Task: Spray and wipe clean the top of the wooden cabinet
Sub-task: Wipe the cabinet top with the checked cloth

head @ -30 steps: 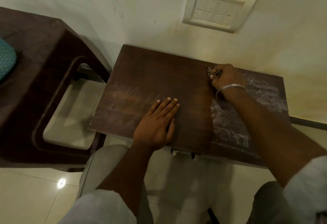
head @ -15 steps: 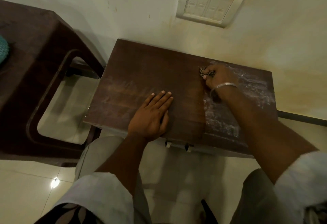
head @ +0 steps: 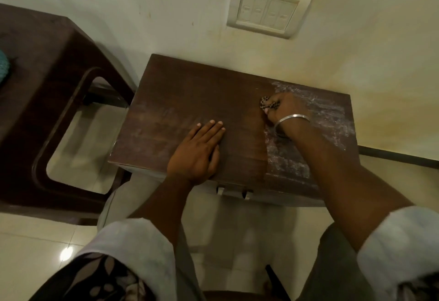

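A bunched speckled cloth (head: 266, 103) is gripped in the curled right hand (head: 285, 108), 1 o'clock on the dark wooden cabinet top (head: 190, 91); the left hand (head: 196, 153) is laid flat; whitish film (head: 325, 115) at 3 o'clock may be smeared by so small a wad.

A cream switch panel (head: 268, 13) with four rockers sits on the off-white wall (head: 166, 3), which is stained yellowish toward the right. At the left stands a dark brown chair (head: 47, 68) against the wall - a teal textured item (head: 4, 68) lies on it at the frame's edge. Glossy pale floor tiles (head: 28, 241) show a bright light reflection (head: 66, 254). A dark strip (head: 399, 158) runs along the wall's foot at right.
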